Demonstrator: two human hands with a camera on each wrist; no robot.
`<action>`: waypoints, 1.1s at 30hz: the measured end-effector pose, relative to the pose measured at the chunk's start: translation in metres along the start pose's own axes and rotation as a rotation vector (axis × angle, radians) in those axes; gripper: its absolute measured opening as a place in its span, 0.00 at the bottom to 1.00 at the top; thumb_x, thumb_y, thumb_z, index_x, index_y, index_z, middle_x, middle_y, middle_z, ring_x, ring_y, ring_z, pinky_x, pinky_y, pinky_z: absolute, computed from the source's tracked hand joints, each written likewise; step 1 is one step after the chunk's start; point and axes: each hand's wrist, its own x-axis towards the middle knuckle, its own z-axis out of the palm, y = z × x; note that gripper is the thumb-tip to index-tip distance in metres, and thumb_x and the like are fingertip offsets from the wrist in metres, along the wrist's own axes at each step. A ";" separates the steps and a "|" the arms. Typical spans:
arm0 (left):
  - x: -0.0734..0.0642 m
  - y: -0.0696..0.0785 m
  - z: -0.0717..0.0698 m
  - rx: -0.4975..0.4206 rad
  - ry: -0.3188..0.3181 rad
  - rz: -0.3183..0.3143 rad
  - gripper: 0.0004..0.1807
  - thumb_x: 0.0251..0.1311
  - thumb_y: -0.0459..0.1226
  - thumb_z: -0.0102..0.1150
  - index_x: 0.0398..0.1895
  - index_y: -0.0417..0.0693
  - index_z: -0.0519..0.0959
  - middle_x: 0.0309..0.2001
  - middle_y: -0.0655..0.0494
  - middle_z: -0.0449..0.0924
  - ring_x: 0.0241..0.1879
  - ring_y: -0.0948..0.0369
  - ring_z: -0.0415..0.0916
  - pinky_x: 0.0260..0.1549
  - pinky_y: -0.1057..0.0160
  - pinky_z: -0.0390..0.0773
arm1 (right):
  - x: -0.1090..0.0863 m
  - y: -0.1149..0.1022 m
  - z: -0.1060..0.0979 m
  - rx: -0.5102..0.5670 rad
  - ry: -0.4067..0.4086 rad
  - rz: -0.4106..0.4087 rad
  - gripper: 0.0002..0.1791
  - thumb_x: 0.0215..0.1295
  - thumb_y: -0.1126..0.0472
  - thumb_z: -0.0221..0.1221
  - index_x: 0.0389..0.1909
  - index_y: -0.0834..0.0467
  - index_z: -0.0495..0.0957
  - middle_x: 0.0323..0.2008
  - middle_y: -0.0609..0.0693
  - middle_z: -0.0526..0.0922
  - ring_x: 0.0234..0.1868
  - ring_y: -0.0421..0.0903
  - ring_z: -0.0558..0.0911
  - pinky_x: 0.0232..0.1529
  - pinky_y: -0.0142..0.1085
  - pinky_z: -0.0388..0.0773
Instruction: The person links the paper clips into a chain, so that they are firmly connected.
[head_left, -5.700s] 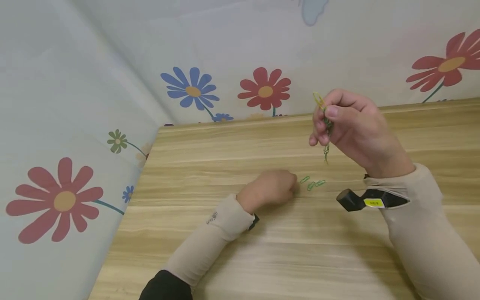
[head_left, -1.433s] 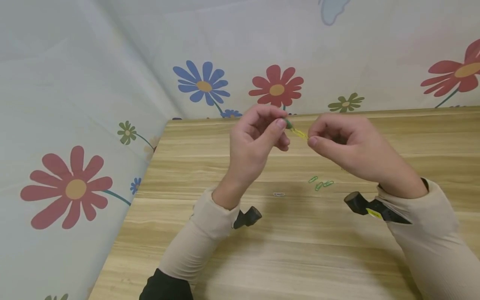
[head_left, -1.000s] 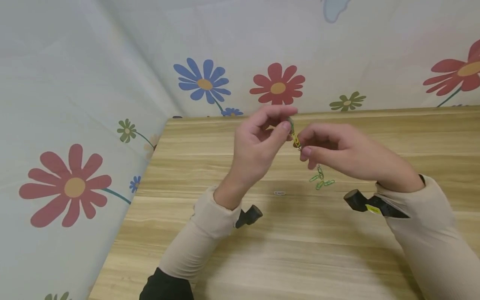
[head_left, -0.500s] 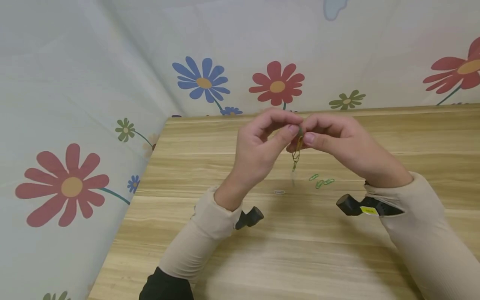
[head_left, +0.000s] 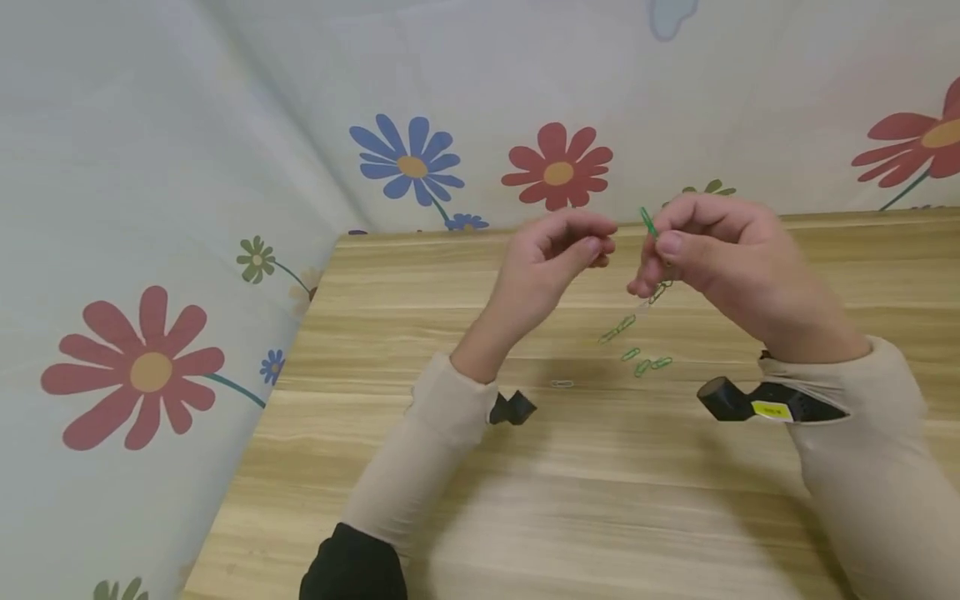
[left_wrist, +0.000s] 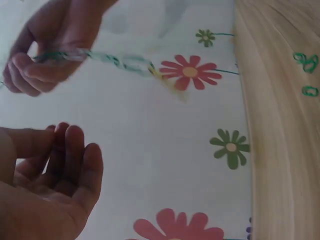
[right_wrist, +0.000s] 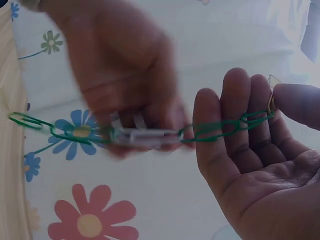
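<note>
wood-grain table point(head_left: 510, 517), right hand point(head_left: 723, 267) pinching a paper-clip chain point(right_wrist: 150, 139), left hand point(head_left: 551, 258) near, fingers loosely curved

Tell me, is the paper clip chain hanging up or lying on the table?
Hanging: the right hand pinches the chain, and the left wrist view shows its blurred lower end above the table.

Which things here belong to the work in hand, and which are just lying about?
Part of the work:
Paper-clip chain, pinched in the right hand
Left hand, holding nothing
Three loose green clips, likely spare links
Loose white clip, likely another spare

Just around:
Wooden table
Flower-print backdrop
Black wrist cameras
</note>
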 end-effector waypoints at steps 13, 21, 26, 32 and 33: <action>0.021 -0.070 0.033 0.678 -0.570 -0.414 0.09 0.72 0.32 0.57 0.50 0.44 0.84 0.45 0.56 0.83 0.42 0.64 0.75 0.43 0.71 0.74 | -0.010 -0.016 -0.014 0.073 -0.017 -0.054 0.13 0.71 0.84 0.38 0.44 0.78 0.72 0.36 0.63 0.80 0.34 0.55 0.82 0.40 0.43 0.82; 0.008 -0.082 0.055 1.011 -0.746 -0.438 0.14 0.70 0.29 0.53 0.51 0.51 0.83 0.45 0.60 0.77 0.43 0.64 0.72 0.44 0.70 0.73 | -0.010 -0.021 -0.016 0.073 -0.037 -0.055 0.13 0.70 0.85 0.37 0.43 0.78 0.71 0.34 0.63 0.79 0.28 0.55 0.78 0.33 0.43 0.81; 0.005 -0.081 0.058 1.112 -0.778 -0.443 0.09 0.69 0.30 0.54 0.44 0.52 0.78 0.41 0.59 0.73 0.40 0.64 0.68 0.36 0.69 0.71 | -0.011 -0.025 -0.014 0.003 -0.050 -0.050 0.13 0.71 0.84 0.38 0.44 0.78 0.71 0.31 0.63 0.78 0.25 0.54 0.75 0.32 0.43 0.80; 0.002 -0.084 0.058 1.032 -0.771 -0.524 0.04 0.71 0.32 0.53 0.38 0.49 0.71 0.33 0.57 0.67 0.33 0.63 0.64 0.30 0.68 0.65 | -0.012 -0.030 -0.010 -0.094 -0.037 -0.007 0.09 0.71 0.83 0.42 0.42 0.78 0.71 0.29 0.63 0.77 0.23 0.54 0.74 0.30 0.43 0.81; 0.001 -0.085 0.057 1.006 -0.764 -0.530 0.04 0.72 0.32 0.53 0.37 0.48 0.70 0.32 0.57 0.67 0.32 0.63 0.64 0.29 0.68 0.65 | -0.013 -0.031 -0.010 -0.109 -0.029 0.003 0.08 0.71 0.82 0.43 0.42 0.78 0.72 0.29 0.64 0.77 0.23 0.55 0.75 0.30 0.43 0.81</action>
